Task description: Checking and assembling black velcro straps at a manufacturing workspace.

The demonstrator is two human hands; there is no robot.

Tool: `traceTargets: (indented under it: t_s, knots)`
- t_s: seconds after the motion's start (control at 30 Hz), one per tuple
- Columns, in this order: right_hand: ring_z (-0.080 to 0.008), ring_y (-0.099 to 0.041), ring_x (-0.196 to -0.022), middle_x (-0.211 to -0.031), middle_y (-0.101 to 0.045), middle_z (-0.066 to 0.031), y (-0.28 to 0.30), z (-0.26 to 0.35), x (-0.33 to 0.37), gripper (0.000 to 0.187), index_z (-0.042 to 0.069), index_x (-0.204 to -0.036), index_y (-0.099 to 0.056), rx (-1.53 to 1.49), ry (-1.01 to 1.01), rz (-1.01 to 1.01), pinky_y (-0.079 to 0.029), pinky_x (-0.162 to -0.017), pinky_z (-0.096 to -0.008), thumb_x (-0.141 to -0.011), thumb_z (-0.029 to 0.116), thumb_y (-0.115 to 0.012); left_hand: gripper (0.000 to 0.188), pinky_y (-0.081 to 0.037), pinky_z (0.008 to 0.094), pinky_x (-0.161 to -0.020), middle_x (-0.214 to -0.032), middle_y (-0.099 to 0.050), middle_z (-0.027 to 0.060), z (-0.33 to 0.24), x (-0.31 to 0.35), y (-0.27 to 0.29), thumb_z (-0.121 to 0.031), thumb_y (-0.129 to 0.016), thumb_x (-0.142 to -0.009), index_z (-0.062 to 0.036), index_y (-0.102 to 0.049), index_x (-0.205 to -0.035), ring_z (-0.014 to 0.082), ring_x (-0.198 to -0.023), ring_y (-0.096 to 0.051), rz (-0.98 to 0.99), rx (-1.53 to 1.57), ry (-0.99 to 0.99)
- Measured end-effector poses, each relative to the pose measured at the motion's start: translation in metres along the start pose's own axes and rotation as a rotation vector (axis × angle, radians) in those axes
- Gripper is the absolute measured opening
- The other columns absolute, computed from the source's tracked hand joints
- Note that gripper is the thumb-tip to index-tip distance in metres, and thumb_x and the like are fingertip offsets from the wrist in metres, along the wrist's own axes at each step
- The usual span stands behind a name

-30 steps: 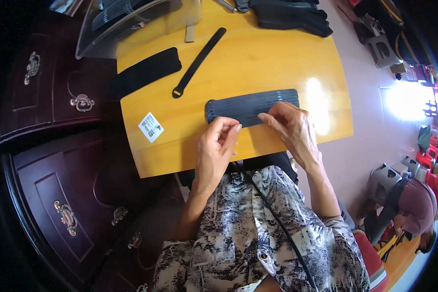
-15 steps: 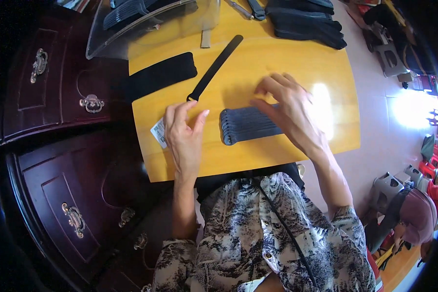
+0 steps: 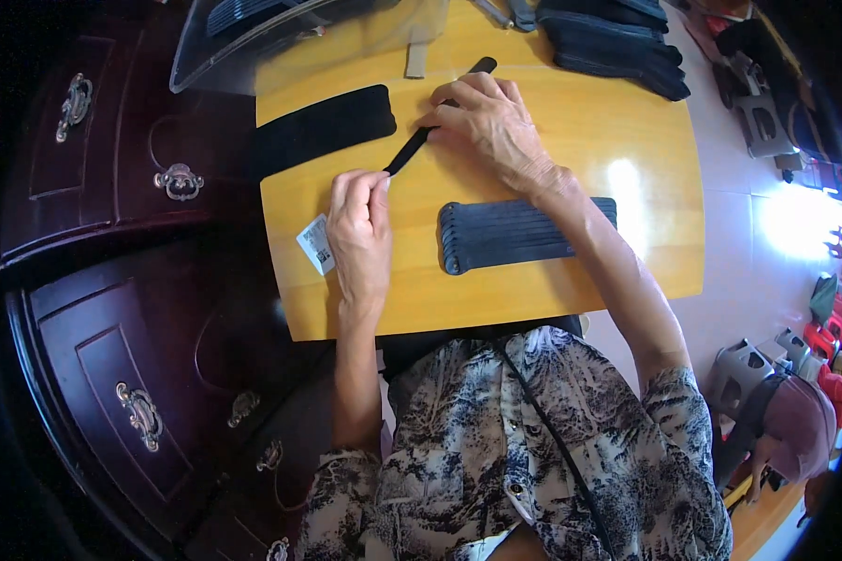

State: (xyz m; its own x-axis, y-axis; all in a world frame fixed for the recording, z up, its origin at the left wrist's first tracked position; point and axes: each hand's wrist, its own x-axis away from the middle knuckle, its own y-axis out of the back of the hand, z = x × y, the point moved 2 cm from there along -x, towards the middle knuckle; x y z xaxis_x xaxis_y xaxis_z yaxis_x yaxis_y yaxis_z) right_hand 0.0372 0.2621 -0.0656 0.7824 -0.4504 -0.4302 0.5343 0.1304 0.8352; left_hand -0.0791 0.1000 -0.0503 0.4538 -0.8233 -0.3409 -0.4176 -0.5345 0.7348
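Note:
A narrow black strap (image 3: 410, 151) lies slantwise on the yellow table. My left hand (image 3: 360, 234) pinches its near end between thumb and fingers. Farther along, my right hand (image 3: 491, 126) has its fingers closed on the strap, whose rounded far tip shows past them. Below my right forearm rests a neat overlapping row of dark straps (image 3: 515, 236), their looped ends lined up at the left; the forearm hides part of it. A wide flat black band (image 3: 332, 128) lies left of the held strap. Beside my left hand is a white printed label (image 3: 315, 245).
A clear plastic bin (image 3: 295, 56) with dark straps stands at the far left. Black bundles (image 3: 608, 49) lie at the far right, near a beige strip (image 3: 416, 59). Dark wooden drawers (image 3: 94, 346) flank the table's left. Another person (image 3: 795, 421) and grey stools (image 3: 744, 374) are at the right.
My right hand has moved up and left from above the strap row onto the single strap. My left fingers have closed on its near end. The view has shifted slightly.

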Motion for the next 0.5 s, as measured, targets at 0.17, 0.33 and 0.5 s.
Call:
traceTargets:
  t_s: [0.17,0.33,0.5]
  knots:
    - [-0.0187,-0.059,-0.092,-0.088,-0.062,-0.0014,0.045,0.015,0.004,0.011,0.015,-0.092,-0.060,0.012,0.105,0.004,-0.039,-0.091,-0.0377,-0.088,0.025,-0.057,0.011,-0.054,0.0288,-0.066,-0.089,-0.064,0.0093,-0.015,0.006,0.006,-0.007,-0.054,-0.096,0.0029,-0.058,-0.099,0.0174,-0.072,-0.066,0.014,0.785,0.447]
    - [-0.0232,-0.062,-0.079,-0.081,-0.062,-0.0043,0.121,0.075,0.041,0.010,0.011,-0.091,-0.058,-0.008,-0.039,0.265,-0.045,-0.077,-0.0331,-0.086,0.021,-0.060,0.016,-0.056,0.0295,-0.075,-0.090,-0.065,0.0117,-0.039,0.034,0.046,-0.006,-0.053,-0.097,0.0065,-0.059,-0.105,0.0210,-0.086,-0.069,0.158,0.996,0.538]
    - [-0.0261,-0.064,-0.067,-0.074,-0.063,-0.0076,0.121,0.088,0.100,0.015,0.007,-0.089,-0.061,-0.237,-0.254,0.347,-0.049,-0.062,-0.0334,-0.084,0.019,-0.068,0.014,-0.053,0.0225,-0.072,-0.092,-0.065,0.0077,-0.040,0.083,0.031,0.005,-0.062,-0.088,0.0052,-0.063,-0.102,0.0142,-0.078,-0.066,0.221,0.974,0.580]
